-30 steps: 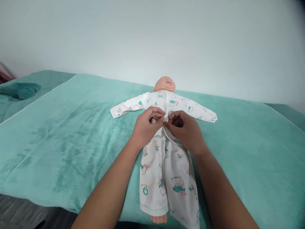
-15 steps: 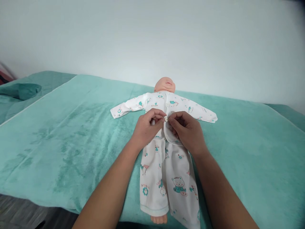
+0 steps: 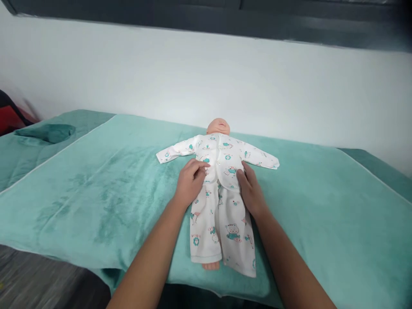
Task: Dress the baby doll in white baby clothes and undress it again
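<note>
A baby doll (image 3: 218, 126) lies on its back in a white printed jacket (image 3: 228, 158) and matching trousers (image 3: 206, 246), its arms spread out to the sides. The jacket's front edges meet down the middle, where a small button (image 3: 219, 163) shows. My left hand (image 3: 190, 181) rests at the jacket's lower left side, fingertips touching the cloth, fingers loosely bent and apart. On the opposite side, my right hand (image 3: 251, 189) lies against the jacket's edge with thumb and fingers apart. Bare toes (image 3: 211, 266) stick out below the left trouser leg; the other foot is hidden.
A green plush cover (image 3: 96, 184) spreads under the doll. A folded bit of green cloth (image 3: 45, 133) lies at the far left, near a red and black object (image 3: 9, 116). Behind stands a white wall (image 3: 206, 77) with a dark band above. Grey floor (image 3: 38, 279) shows at lower left.
Both hands have let go of the button at the jacket's front and moved apart to its sides. The jacket front now lies flatter. My view has tilted up and back.
</note>
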Action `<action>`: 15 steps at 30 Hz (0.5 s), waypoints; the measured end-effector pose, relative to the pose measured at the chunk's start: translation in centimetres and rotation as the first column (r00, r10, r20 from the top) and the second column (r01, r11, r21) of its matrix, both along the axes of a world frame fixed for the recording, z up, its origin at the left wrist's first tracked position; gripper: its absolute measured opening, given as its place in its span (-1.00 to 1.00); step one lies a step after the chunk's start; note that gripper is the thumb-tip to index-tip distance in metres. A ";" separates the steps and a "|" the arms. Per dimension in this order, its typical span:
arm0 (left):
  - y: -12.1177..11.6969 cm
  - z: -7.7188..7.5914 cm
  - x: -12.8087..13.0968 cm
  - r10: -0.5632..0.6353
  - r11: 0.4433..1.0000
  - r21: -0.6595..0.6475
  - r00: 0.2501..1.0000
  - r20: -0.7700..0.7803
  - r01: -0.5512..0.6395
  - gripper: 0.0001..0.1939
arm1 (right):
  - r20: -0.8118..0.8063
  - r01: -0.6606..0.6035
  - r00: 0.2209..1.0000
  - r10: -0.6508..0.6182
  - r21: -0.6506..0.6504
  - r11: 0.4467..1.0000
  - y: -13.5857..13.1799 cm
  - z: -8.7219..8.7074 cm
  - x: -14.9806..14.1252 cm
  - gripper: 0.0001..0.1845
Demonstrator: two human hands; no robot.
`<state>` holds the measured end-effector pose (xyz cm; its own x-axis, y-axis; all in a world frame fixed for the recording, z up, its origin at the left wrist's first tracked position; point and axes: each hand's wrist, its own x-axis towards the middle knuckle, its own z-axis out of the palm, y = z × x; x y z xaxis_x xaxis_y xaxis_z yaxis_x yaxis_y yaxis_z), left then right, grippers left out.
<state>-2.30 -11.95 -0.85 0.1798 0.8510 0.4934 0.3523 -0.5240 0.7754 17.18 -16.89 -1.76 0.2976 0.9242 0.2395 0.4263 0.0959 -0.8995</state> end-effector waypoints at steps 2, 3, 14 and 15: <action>-1.2 -0.5 -0.8 0.046 0.999 -0.025 0.999 -0.019 -0.046 -0.77 | 0.047 -0.064 0.997 0.065 -0.026 0.998 -2.0 -0.1 0.0 -0.42; -1.9 -0.8 -1.3 0.067 0.997 -0.040 0.997 -0.032 -0.068 -0.78 | 0.078 -0.073 0.994 0.076 -0.042 0.996 -3.0 -0.1 0.0 -0.42; -5.2 -2.4 -2.1 0.233 0.949 -0.122 0.909 -0.346 -0.290 -0.89 | 0.253 -0.002 0.967 0.031 -0.113 0.994 -7.8 -0.8 -0.2 -0.49; -5.0 -2.3 -2.0 0.243 0.948 -0.103 0.897 -0.368 -0.299 -0.91 | 0.265 0.000 0.964 0.031 -0.114 0.993 -7.8 -0.9 -0.3 -0.48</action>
